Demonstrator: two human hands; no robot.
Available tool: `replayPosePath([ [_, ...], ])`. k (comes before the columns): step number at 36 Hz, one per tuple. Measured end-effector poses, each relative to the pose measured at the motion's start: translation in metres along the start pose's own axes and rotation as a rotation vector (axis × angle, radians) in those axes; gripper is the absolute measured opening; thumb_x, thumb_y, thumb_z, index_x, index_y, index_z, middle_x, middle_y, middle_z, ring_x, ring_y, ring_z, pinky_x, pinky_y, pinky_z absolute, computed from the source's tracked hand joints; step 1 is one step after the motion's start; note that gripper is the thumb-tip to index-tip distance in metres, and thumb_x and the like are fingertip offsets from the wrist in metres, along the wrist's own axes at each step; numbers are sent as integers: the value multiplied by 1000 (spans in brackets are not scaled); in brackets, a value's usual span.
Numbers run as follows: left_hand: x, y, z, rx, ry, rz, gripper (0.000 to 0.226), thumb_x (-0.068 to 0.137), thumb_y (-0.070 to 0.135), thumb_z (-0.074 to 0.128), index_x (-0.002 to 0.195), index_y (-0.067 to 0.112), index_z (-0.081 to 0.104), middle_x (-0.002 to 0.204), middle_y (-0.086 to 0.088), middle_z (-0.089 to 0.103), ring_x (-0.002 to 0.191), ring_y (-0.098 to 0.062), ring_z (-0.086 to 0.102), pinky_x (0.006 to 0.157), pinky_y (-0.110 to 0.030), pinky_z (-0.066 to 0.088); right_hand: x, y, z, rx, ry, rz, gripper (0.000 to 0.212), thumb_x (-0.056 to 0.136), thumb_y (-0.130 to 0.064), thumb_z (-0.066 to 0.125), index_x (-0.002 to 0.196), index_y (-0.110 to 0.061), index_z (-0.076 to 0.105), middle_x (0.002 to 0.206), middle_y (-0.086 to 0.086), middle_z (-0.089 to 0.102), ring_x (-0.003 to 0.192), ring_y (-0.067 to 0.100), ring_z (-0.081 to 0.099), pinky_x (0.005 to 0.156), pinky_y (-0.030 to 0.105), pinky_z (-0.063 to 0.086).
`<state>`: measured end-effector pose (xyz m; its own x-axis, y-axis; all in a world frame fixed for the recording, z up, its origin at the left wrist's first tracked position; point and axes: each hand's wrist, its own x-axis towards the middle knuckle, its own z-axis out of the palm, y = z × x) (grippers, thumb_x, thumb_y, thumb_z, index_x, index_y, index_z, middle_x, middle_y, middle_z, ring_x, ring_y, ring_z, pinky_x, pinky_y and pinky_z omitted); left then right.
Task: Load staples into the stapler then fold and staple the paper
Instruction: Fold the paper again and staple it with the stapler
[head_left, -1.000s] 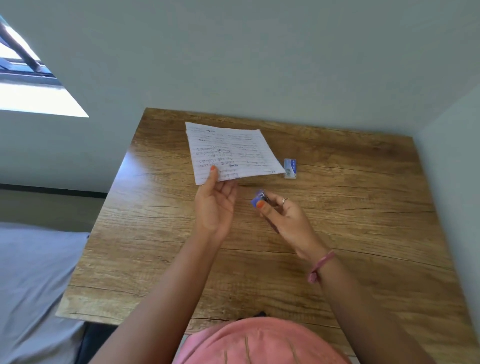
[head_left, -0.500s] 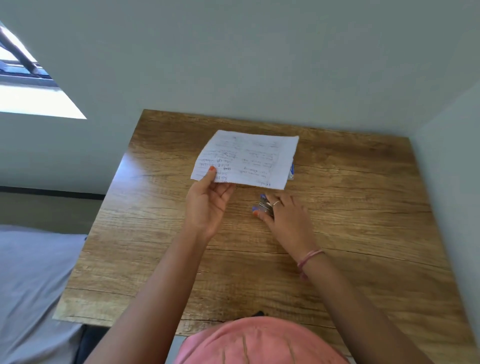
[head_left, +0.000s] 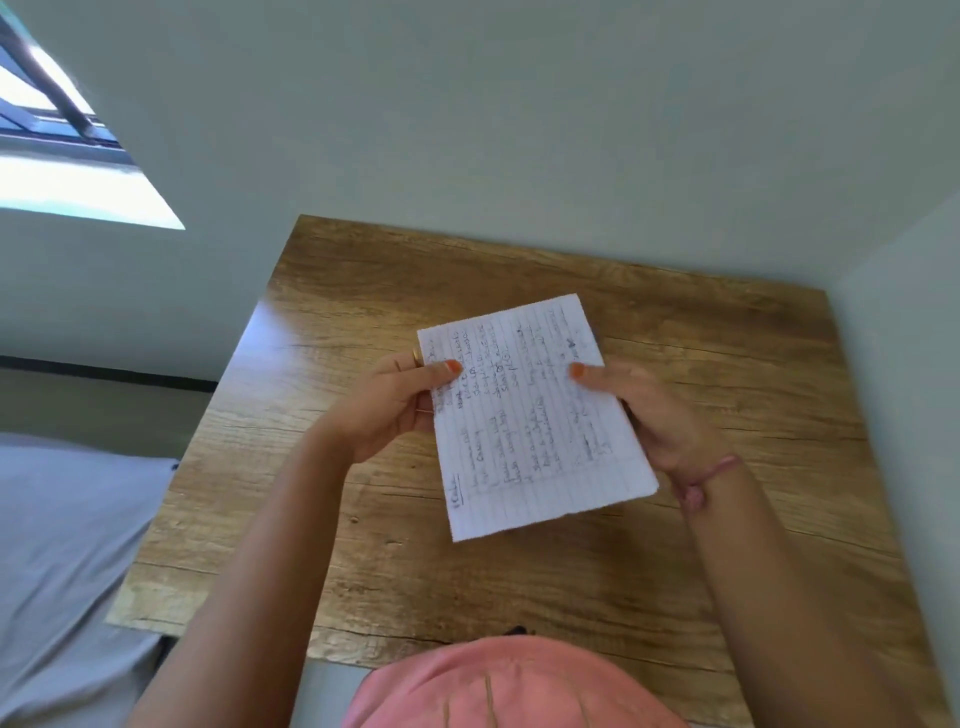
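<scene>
A lined sheet of paper (head_left: 530, 415) covered in blue handwriting is held up above the wooden table (head_left: 727, 364), turned lengthwise and unfolded. My left hand (head_left: 387, 405) pinches its left edge, thumb on top. My right hand (head_left: 657, 415) grips the right edge, thumb on the page and fingers behind. The stapler and the staple box are hidden, behind the paper or my hands.
A pale wall runs behind the table and along its right side. A grey bed (head_left: 67, 545) lies left of the table, below a window (head_left: 57, 156). My pink garment (head_left: 509, 686) shows at the bottom edge.
My right hand put the stapler down on the table and took the paper's right edge. The paper was lifted towards me and turned lengthwise. It now covers the stapler and staple box.
</scene>
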<state>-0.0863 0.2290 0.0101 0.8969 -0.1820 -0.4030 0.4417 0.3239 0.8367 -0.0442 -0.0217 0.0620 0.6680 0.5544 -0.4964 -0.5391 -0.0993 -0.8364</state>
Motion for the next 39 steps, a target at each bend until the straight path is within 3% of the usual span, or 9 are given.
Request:
replayPosePath([
  [2, -2, 1, -3, 21, 23, 11, 24, 83, 28, 65, 101, 14, 72, 107, -14, 73, 96, -27, 71, 70, -33, 58, 18, 4, -13, -10, 0, 66, 11, 92, -1, 54, 88, -7, 62, 92, 13, 68, 72, 17, 70, 62, 23, 58],
  [3, -3, 1, -4, 23, 32, 19, 25, 82, 30, 66, 101, 16, 73, 108, -14, 72, 97, -27, 71, 70, -33, 58, 24, 7, -16, -28, 35, 42, 8, 87, -2, 60, 93, -7, 64, 97, 13, 71, 81, 23, 72, 67, 29, 60],
  [7, -6, -2, -5, 95, 36, 3, 29, 79, 31, 71, 103, 15, 73, 111, -12, 72, 101, -27, 69, 72, -33, 59, 33, 19, -24, -35, 60, 32, 34, 75, -14, 70, 107, -3, 65, 110, 15, 72, 100, 28, 70, 77, 38, 60],
  [14, -10, -11, -7, 166, 101, -35, 34, 69, 17, 79, 99, 1, 71, 106, -13, 73, 99, -28, 70, 74, -35, 60, 37, 18, -22, -54, 86, -8, 34, 73, -17, 72, 105, -8, 66, 108, 10, 73, 99, 22, 71, 73, 30, 60],
  [21, -12, -9, -9, 145, 115, -32, 18, 68, 15, 78, 85, 10, 77, 105, -12, 74, 97, -26, 71, 69, -31, 61, 37, 24, -24, -125, 39, 10, 37, 71, -20, 74, 106, -11, 68, 104, 6, 75, 97, 22, 71, 70, 32, 61],
  [27, -12, -8, -11, 75, 71, -7, 19, 79, 22, 69, 92, 11, 77, 108, -12, 73, 101, -25, 70, 72, -29, 59, 37, 24, -25, -98, 21, 16, 35, 75, -19, 71, 108, -10, 66, 106, 7, 74, 97, 22, 71, 69, 30, 61],
  [31, -12, -7, -13, 93, 49, 9, 21, 79, 16, 68, 98, 10, 76, 112, -12, 72, 104, -26, 69, 75, -30, 59, 38, 25, -28, -80, 2, 3, 32, 75, -15, 71, 107, -13, 68, 108, 5, 74, 99, 21, 70, 70, 29, 60],
  [36, -13, -7, -13, 116, 64, 24, 17, 76, 13, 69, 91, 14, 78, 105, -12, 74, 99, -26, 70, 72, -29, 60, 40, 27, -28, -72, -3, -40, 16, 79, -11, 68, 89, -19, 76, 101, 0, 75, 93, 17, 72, 69, 27, 59],
  [39, -14, -5, -11, 116, 62, 42, 21, 75, 10, 65, 88, 19, 79, 101, -6, 75, 95, -20, 72, 68, -23, 59, 42, 28, -27, -76, -6, -45, 38, 90, 1, 55, 73, -23, 79, 91, -7, 76, 79, 8, 71, 61, 21, 58],
])
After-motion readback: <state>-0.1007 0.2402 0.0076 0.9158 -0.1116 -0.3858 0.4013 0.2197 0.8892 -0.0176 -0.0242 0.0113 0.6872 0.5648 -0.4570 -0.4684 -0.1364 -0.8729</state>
